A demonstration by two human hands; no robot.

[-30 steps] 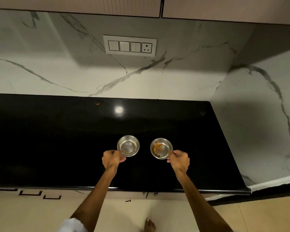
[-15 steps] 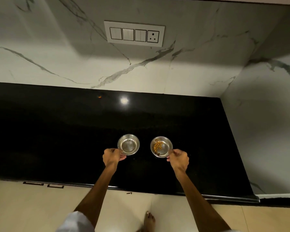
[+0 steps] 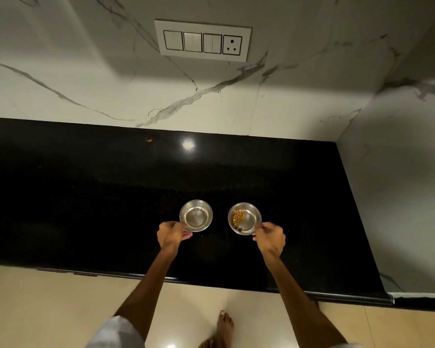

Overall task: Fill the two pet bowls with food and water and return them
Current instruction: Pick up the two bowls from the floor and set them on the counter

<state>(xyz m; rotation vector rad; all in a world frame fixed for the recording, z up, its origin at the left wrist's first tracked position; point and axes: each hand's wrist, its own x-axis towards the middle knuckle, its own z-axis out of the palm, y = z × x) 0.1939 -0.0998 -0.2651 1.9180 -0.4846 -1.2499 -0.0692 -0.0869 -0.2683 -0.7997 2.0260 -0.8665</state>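
Two small steel pet bowls stand side by side on the black countertop [image 3: 86,197]. The left bowl [image 3: 197,214] looks as if it holds clear water, though I cannot be sure. The right bowl [image 3: 246,217] holds a few orange-brown kibble pieces along its left side. My left hand [image 3: 172,234] pinches the near rim of the left bowl. My right hand [image 3: 270,237] pinches the near right rim of the right bowl. Both arms reach in from the bottom of the view.
A marble wall rises behind the counter with a switch panel [image 3: 203,41] on it. A second marble wall [image 3: 399,184] closes the counter on the right. The counter's front edge [image 3: 236,285] runs below my hands, with beige floor and my bare foot [image 3: 224,327] under it.
The view has shifted closer and lower over the counter. Both hands stay on the bowl rims, and the bowls have not visibly moved on the counter.
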